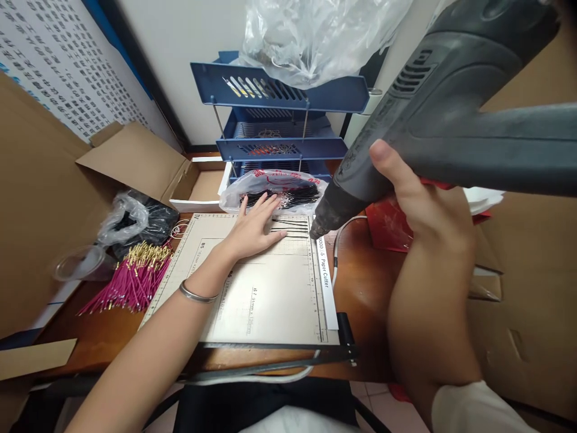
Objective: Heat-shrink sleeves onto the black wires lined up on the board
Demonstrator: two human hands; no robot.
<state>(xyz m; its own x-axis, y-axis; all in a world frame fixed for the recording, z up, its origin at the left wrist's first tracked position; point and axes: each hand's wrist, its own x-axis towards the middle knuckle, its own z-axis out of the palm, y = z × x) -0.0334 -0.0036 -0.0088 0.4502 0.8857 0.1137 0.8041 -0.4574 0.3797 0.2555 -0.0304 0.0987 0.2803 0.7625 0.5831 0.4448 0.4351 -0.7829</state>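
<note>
My left hand point(256, 230) lies with fingers spread on the top of a paper cutter board point(270, 288), over the left ends of several thin black cords point(295, 228). My right hand point(421, 207) is wrapped round a large dark heat gun point(406, 120). The gun's nozzle points down to the left, close to the right ends of the cords at the board's ruled edge. Just beyond my left fingertips, a clear plastic bag point(229, 191) holds a bunch of black cords.
Magenta cords with gold tips point(130, 279) lie left of the board, near an open cardboard box point(135, 159). Blue stacked trays point(282, 150) stand behind, topped by a plastic bag point(315, 36). A white cable point(336, 255) curves at right.
</note>
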